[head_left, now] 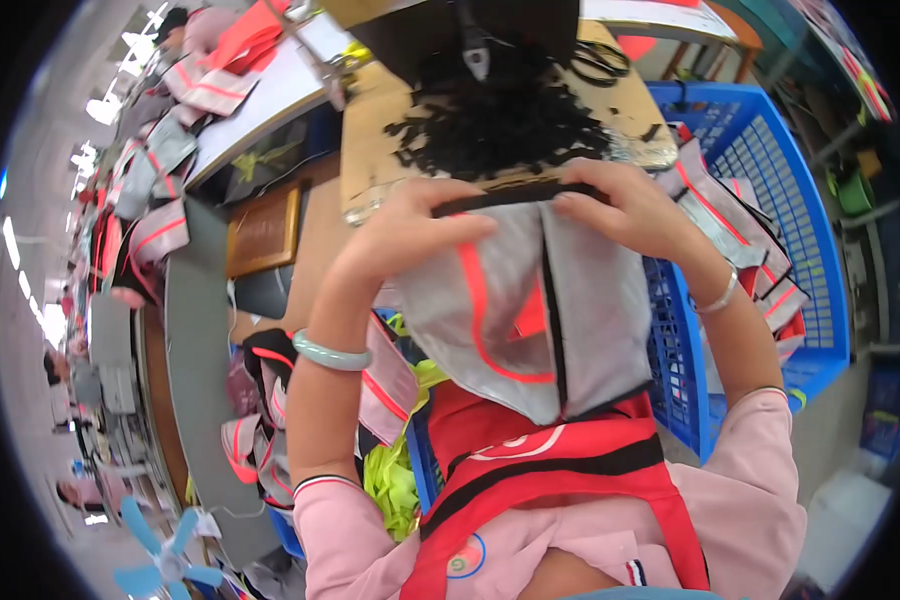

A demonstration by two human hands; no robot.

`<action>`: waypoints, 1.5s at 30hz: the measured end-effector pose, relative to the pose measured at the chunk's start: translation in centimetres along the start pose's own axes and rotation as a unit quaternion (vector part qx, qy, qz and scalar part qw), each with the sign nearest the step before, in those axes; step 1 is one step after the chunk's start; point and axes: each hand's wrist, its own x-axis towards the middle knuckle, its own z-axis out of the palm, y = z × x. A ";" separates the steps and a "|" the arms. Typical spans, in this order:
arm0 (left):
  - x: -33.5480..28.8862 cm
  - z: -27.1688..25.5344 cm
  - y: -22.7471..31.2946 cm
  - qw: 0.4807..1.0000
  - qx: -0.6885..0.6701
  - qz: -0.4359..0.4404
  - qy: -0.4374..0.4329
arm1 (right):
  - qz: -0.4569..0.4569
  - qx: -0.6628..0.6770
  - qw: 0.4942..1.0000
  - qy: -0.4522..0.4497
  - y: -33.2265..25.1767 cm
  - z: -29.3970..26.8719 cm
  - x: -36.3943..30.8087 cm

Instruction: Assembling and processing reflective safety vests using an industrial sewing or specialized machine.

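Observation:
A grey fabric piece [500, 260] with bright orange-red trim and a black edge band hangs from both my hands, over my red apron [550, 465]. My left hand [420, 225] pinches the black top edge at its left, thumb on the near side. At the right of the same edge, my right hand [615, 200] grips with its thumb in front and fingers behind. A black seam runs down the piece between them. Just beyond lies a heap of short black strips [510, 130] on a wooden work board [370, 130].
Right of me stands a blue plastic basket [825, 270] holding similar grey-and-orange pieces [740, 220]. Black scissors [600, 62] lie at the board's far right. More sewn pieces [270, 420] and yellow-green fabric [390, 485] sit low on my left. Another person [195, 35] is at the far left.

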 end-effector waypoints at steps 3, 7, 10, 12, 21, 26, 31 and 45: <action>2.7 -0.9 0.4 0.995 -0.061 -0.045 -0.064 | 0.064 0.041 0.997 -0.002 0.4 -1.0 0.7; 3.9 -2.9 1.5 0.999 0.008 -0.040 -0.010 | 0.080 0.037 0.996 -0.009 0.4 -1.4 2.8; 5.0 -4.1 0.7 0.997 -0.002 -0.082 -0.007 | 0.051 0.016 0.999 0.004 1.1 -0.8 4.6; 5.9 -4.6 -0.1 0.995 -0.027 -0.092 -0.010 | 0.034 0.001 0.999 0.013 1.7 -0.6 5.6; 10.4 -6.9 -3.1 0.984 -0.122 -0.097 -0.082 | 0.097 0.023 0.995 0.008 3.5 -0.9 8.9; 10.7 -7.3 -2.9 0.981 -0.139 -0.102 -0.084 | 0.095 0.036 0.995 -0.004 3.7 -1.0 9.8; 11.0 -7.3 -2.5 0.983 -0.129 -0.097 -0.087 | 0.095 0.042 0.994 -0.014 4.6 -1.2 10.0; 11.0 -7.7 -2.5 0.978 -0.170 -0.088 -0.081 | 0.094 0.015 0.995 0.006 3.3 -1.9 10.1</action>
